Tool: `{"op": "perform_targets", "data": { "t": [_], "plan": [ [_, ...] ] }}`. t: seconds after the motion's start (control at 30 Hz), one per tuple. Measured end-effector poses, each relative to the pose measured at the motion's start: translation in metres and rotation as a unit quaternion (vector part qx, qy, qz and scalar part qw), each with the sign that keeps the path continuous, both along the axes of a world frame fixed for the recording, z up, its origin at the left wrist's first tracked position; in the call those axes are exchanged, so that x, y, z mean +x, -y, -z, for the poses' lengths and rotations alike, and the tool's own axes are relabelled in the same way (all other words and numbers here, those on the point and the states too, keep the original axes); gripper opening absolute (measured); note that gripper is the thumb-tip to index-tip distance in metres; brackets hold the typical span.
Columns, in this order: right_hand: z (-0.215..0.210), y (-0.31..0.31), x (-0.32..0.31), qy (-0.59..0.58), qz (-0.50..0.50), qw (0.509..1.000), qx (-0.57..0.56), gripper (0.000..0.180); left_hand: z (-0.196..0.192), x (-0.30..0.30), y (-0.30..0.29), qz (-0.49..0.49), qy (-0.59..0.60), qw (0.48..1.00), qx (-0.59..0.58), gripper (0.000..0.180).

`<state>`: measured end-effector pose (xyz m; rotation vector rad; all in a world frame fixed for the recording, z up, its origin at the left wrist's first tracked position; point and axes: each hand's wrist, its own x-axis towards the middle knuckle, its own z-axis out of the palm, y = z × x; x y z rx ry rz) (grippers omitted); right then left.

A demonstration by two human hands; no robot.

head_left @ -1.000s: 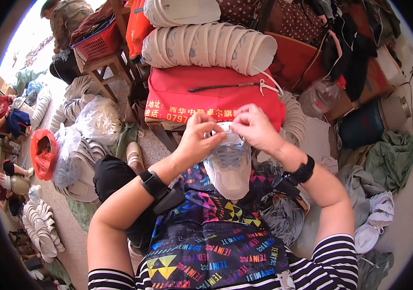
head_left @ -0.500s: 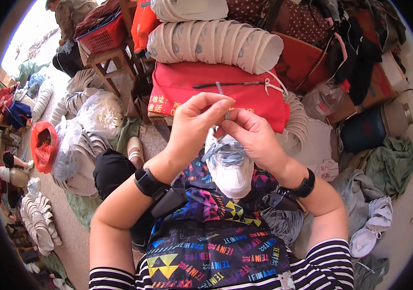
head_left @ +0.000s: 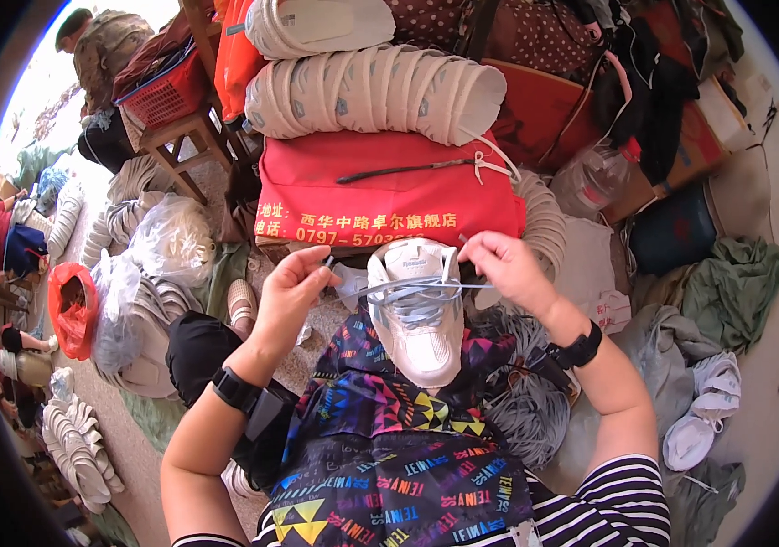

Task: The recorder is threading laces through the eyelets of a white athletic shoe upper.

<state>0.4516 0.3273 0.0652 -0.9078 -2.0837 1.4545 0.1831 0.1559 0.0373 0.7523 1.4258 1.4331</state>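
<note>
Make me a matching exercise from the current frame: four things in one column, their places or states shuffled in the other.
1. left hand
2. white shoe
3. thin dark tool
4. red basket

A. lying on red cloth
B. up on a wooden seat
C. fingers pinched on a grey-blue lace
D. toe pointing toward the picture's lower edge

Pairs: 1-C, 2-D, 3-A, 4-B

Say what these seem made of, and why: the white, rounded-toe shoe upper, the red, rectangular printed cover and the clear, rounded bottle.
White shoe upper: probably synthetic leather, smooth, faintly glossy at the toe; real leather possible.
Red printed cover: likely fabric, matte, with softly rounded edges.
Clear bottle: apparently plastic, glossy, see-through with bright highlights.
</note>
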Motion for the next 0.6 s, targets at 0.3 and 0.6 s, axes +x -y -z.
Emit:
{"op": "perform_targets", "data": {
  "t": [0.3, 0.6],
  "plan": [
    [0.014, 0.001, 0.015, 0.125, -0.056, 0.990, -0.030, 0.020, 0.009, 0.028, -0.015, 0.058, -0.046, 0.997, 0.007, 0.011],
    [-0.013, 0.021, -0.009, 0.164, -0.046, 0.916, 0.364, 0.013, 0.004, 0.041, -0.021, 0.064, -0.076, 0.995, -0.012, 0.005]
  ]
}}
